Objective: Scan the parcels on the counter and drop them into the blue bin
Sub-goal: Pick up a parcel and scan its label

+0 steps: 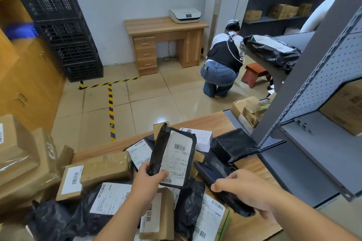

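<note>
Head view. In the lower middle of the frame the left hand (146, 177) pinches a black poly-bag parcel (172, 157) by its lower left corner, thumb across the foot of the white label, and holds it upright above the heap on the wooden counter (211, 123). At lower right the right hand (246, 188) is curled round a dark handheld scanner (215, 180), whose front end points up and left, just below and beside the parcel's lower edge.

To do this step well, I judge the label should face the scanner squarely, flat and uncreased. The thumb lies close to the lowest barcode, so the clear barcode near the label's top is the safer target. The scanner needs tilting up toward it before the parcel goes to the bin.

Containers: no blue bin is plainly visible. A blurred blue shape at the left edge (19, 30) may be part of one, but I cannot tell. Stacked black crates (58, 31) stand at upper left, their contents hidden behind the mesh. The grey shelving (323, 88) on the right holds brown cartons and, on an upper shelf, a black bagged parcel (272, 49). The counter itself carries many more labelled boxes and black bags, overlapping one another.
</note>
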`<control>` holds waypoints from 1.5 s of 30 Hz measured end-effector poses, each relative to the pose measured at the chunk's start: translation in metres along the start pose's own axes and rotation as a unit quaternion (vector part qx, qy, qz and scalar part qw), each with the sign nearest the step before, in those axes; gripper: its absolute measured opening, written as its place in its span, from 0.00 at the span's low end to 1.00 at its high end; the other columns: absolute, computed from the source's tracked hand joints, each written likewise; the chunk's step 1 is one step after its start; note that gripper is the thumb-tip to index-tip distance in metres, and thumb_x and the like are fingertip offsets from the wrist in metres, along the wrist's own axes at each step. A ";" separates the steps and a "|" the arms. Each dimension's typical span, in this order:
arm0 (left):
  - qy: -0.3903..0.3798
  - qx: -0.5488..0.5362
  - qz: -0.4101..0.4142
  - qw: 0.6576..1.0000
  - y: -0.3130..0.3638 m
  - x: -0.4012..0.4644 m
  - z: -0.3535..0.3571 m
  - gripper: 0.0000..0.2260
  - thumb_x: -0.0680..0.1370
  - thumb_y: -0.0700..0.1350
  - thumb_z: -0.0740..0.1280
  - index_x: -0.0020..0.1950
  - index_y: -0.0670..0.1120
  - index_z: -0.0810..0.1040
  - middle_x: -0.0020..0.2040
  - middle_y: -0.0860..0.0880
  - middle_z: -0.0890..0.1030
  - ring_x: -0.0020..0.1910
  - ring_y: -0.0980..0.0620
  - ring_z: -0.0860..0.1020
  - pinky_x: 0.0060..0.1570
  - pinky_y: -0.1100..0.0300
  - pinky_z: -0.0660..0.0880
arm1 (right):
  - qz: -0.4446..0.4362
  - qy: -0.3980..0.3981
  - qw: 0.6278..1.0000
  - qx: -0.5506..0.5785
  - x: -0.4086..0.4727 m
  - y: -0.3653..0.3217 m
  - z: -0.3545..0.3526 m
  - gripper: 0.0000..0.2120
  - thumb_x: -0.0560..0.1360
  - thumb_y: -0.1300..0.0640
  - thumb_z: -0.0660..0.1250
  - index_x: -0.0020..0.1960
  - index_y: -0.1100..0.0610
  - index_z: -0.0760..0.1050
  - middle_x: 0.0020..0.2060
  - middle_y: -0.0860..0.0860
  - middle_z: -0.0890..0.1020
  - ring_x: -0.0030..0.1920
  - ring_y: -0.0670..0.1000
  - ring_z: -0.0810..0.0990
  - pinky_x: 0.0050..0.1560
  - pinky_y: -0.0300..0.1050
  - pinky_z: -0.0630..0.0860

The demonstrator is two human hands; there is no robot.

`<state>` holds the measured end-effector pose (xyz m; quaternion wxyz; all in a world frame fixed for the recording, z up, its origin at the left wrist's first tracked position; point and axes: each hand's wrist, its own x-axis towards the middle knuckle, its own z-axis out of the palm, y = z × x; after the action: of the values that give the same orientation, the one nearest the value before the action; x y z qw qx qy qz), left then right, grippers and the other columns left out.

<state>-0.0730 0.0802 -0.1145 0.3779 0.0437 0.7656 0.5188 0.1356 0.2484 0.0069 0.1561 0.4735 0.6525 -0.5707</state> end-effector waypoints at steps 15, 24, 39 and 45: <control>0.032 -0.116 -0.030 0.992 -0.015 -0.034 -0.027 0.24 0.74 0.49 0.79 0.67 0.53 0.74 0.56 0.50 0.87 0.55 0.46 0.86 0.62 0.41 0.80 | -0.025 -0.066 0.992 0.105 0.002 0.002 0.033 0.16 0.66 0.47 0.82 0.35 0.57 0.81 0.33 0.56 0.76 0.32 0.54 0.74 0.38 0.47 0.67; 0.122 -0.181 -0.011 0.976 -0.030 -0.093 -0.038 0.15 0.80 0.44 0.75 0.65 0.49 0.78 0.53 0.49 0.88 0.49 0.50 0.88 0.51 0.50 0.84 | -0.109 -0.056 0.992 -0.010 0.005 -0.008 0.045 0.26 0.66 0.46 0.83 0.52 0.61 0.78 0.38 0.54 0.86 0.38 0.54 0.87 0.40 0.48 0.79; 0.298 -0.342 -0.022 0.891 -0.125 -0.247 -0.037 0.14 0.80 0.44 0.74 0.65 0.47 0.78 0.54 0.48 0.88 0.52 0.49 0.87 0.51 0.54 0.82 | -0.247 -0.121 0.948 -0.158 -0.030 0.022 0.112 0.33 0.66 0.48 0.85 0.62 0.53 0.69 0.54 0.51 0.80 0.50 0.52 0.83 0.40 0.47 0.80; 0.378 -0.376 -0.016 0.846 -0.189 -0.323 -0.069 0.17 0.80 0.46 0.74 0.67 0.47 0.77 0.55 0.50 0.88 0.53 0.52 0.86 0.56 0.56 0.81 | -0.292 -0.154 0.918 -0.220 -0.062 0.038 0.187 0.36 0.67 0.46 0.84 0.66 0.55 0.70 0.51 0.50 0.80 0.48 0.51 0.82 0.41 0.47 0.78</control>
<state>0.1749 -0.2074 -0.0868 0.0554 -0.3133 0.5959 0.7373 0.1344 0.0499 -0.0261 0.1812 0.1225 0.8387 -0.4988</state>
